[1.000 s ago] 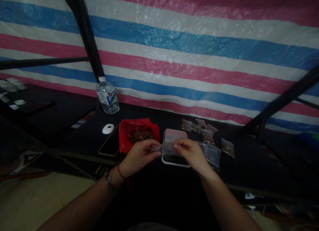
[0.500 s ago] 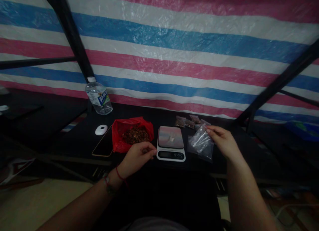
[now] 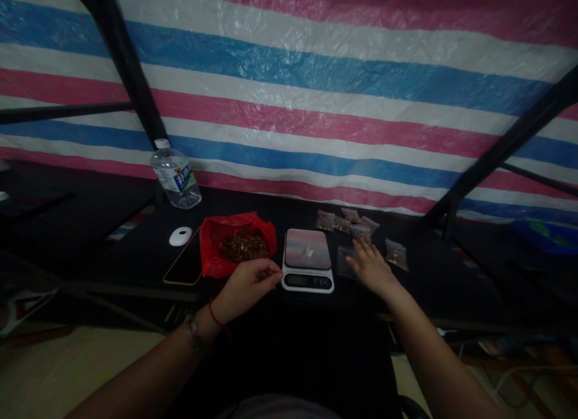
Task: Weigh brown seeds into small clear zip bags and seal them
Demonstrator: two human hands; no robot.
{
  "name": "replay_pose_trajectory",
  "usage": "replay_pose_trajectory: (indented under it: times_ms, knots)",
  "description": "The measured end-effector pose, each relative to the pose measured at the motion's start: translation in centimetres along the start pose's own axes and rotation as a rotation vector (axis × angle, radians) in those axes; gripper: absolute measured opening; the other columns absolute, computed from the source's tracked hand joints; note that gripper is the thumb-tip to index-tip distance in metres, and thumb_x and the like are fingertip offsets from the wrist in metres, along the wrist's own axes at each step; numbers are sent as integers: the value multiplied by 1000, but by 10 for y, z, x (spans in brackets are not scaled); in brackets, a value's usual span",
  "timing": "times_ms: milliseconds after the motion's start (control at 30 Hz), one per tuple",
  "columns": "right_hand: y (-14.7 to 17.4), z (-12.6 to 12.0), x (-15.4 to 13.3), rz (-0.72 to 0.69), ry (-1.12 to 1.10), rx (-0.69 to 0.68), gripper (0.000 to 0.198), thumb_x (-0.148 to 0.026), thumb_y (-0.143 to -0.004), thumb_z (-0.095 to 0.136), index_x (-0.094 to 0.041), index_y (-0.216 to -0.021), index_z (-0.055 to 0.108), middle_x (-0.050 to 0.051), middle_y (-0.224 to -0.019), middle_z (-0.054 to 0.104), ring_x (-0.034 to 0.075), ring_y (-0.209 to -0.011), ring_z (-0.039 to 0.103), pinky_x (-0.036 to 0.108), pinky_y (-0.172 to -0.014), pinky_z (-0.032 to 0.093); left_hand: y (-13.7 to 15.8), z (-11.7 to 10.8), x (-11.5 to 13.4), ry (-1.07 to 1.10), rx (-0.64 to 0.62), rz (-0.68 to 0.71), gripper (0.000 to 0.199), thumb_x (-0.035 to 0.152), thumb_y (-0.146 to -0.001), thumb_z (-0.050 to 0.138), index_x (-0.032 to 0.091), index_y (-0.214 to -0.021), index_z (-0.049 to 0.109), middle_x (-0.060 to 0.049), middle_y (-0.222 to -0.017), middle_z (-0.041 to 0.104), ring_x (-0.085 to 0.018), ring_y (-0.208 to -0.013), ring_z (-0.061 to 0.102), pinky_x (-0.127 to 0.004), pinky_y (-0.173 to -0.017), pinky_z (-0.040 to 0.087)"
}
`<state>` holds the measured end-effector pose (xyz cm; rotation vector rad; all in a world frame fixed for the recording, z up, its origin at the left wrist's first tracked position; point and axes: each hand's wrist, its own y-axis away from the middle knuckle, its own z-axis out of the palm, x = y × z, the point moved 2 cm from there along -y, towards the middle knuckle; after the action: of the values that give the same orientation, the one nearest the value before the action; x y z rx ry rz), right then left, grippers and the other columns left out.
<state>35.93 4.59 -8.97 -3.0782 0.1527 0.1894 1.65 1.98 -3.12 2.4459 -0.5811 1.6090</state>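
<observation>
Resting flat and open, the right hand (image 3: 371, 267) covers the empty bags (image 3: 344, 261) just right of the scale (image 3: 307, 259), while the left hand (image 3: 248, 285) stays curled shut nearer the red bag (image 3: 212, 250).

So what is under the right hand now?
The right hand lies flat on clear plastic bags on the black table; only their left edge shows. How many are covered cannot be seen.

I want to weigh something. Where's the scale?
In the head view, the scale sits mid-table, between the red bag on its left and the right hand.
</observation>
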Motion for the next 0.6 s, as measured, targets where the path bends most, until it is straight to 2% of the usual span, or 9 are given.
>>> replay_pose_trajectory:
  times_ms: [67, 167, 267, 367, 433, 500, 600]
  knots:
    - [13, 16, -12, 20, 38, -116, 63, -55, -94, 30, -26, -151, 25, 5, -158, 22, 37, -144, 16, 58, -111, 23, 0, 0, -1, -12, -9, 2, 18, 30, -81, 58, 16, -78, 68, -1, -67, 66, -12, -63, 60, -21, -59, 46]
    - [25, 32, -17, 12, 84, -193, 62, -60, -94, 27, -35, -151, 21, -2, -160, 13, 40, -145, 7, 63, -110, 18, 0, 0, -3, -32, -25, 11, 18, 30, -82, 58, 16, -79, 68, -1, -68, 66, -13, -64, 60, -20, -59, 46]
    - [27, 34, -18, -1, 92, -204, 63, -64, -92, 25, -41, -150, 17, -5, -161, 9, 45, -143, 3, 69, -107, 15, 0, 1, -5, -39, -31, 21, 19, 31, -82, 58, 16, -79, 68, -1, -69, 67, -13, -66, 61, -20, -59, 46]
    - [27, 28, -18, -36, 79, -213, 65, -66, -90, 27, -42, -150, 15, -4, -160, 12, 45, -143, 2, 72, -105, 14, 0, 1, -5, -50, -44, 24, 20, 32, -83, 57, 16, -79, 68, -1, -70, 67, -13, -66, 61, -20, -59, 46]
    - [23, 19, -14, -46, 63, -163, 65, -64, -91, 28, -42, -150, 14, -4, -160, 13, 43, -144, 2, 72, -105, 17, 0, 1, -4, -58, -52, 26, 20, 32, -82, 57, 16, -79, 68, -1, -70, 67, -13, -66, 61, -20, -59, 46]
    - [13, 8, -3, -2, 43, -42, 64, -61, -92, 28, -40, -151, 14, -2, -160, 15, 40, -145, 5, 69, -105, 22, 0, 0, -3, -52, -49, 27, 19, 31, -82, 57, 16, -80, 68, -2, -72, 67, -13, -67, 61, -21, -59, 46]
    - [-14, -6, 22, 131, 15, 111, 64, -54, -93, 32, -25, -150, 27, 10, -154, 31, 38, -141, 25, 59, -105, 31, 0, -1, -4, -36, -51, 27, 20, 32, -82, 57, 16, -81, 68, -2, -73, 68, -13, -67, 61, -21, -60, 46]
